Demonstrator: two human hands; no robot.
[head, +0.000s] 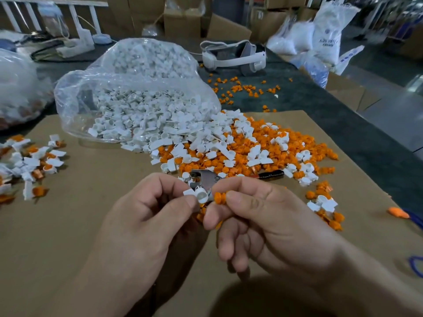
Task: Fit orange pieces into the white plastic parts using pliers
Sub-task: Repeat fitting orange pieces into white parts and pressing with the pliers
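My left hand (pixel 148 213) pinches a white plastic part (pixel 198 194) between thumb and fingers, its round socket facing right. My right hand (pixel 263 220) pinches an orange piece (pixel 220 197) just to the right of that socket, almost touching it. Behind my hands the pliers (pixel 207 177) lie on the cardboard, metal head partly hidden by my fingers, with a red and black handle (pixel 270 175) pointing right. A loose pile of orange pieces (pixel 242 156) mixed with white parts spreads behind the pliers.
A clear bag of white parts (pixel 137 104) lies open at the centre back. Several fitted white-and-orange pieces (pixel 34 163) sit at the left. A cardboard sheet (pixel 91 225) covers the table. A white headset (pixel 233 56) and more bags stand behind. A blue loop (pixel 415 265) lies right.
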